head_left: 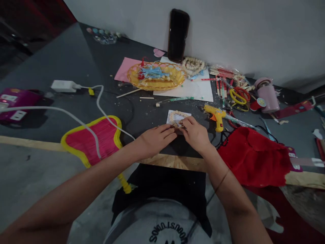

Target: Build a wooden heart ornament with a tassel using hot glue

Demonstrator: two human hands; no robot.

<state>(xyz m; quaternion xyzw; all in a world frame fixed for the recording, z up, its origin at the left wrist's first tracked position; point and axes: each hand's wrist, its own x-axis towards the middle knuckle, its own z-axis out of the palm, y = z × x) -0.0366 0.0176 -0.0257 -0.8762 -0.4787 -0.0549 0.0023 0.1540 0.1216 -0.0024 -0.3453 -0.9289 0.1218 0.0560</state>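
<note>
A small white card (186, 113) lies near the front edge of the dark table, bearing a loop of small beige pieces (173, 117). My left hand (156, 139) rests flat at the card's near left side, its fingers stretched out together and the tips touching the card's lower edge. From the right, my right hand (195, 133) bends over the card, thumb and fingers pinched at the loop's lower right part. What lies between those fingertips is too small and covered to name. A yellow glue gun (215, 115) lies to the right of the card.
Behind the card stand a yellow woven basket (165, 84) with blue tassels and a phone (178, 35) against the wall. At right are yellow-handled scissors (238, 97), a pink cylinder (267, 96) and red cloth (254, 156). A white cable (100, 98) crosses a pink-and-yellow fan shape (82, 139) at left.
</note>
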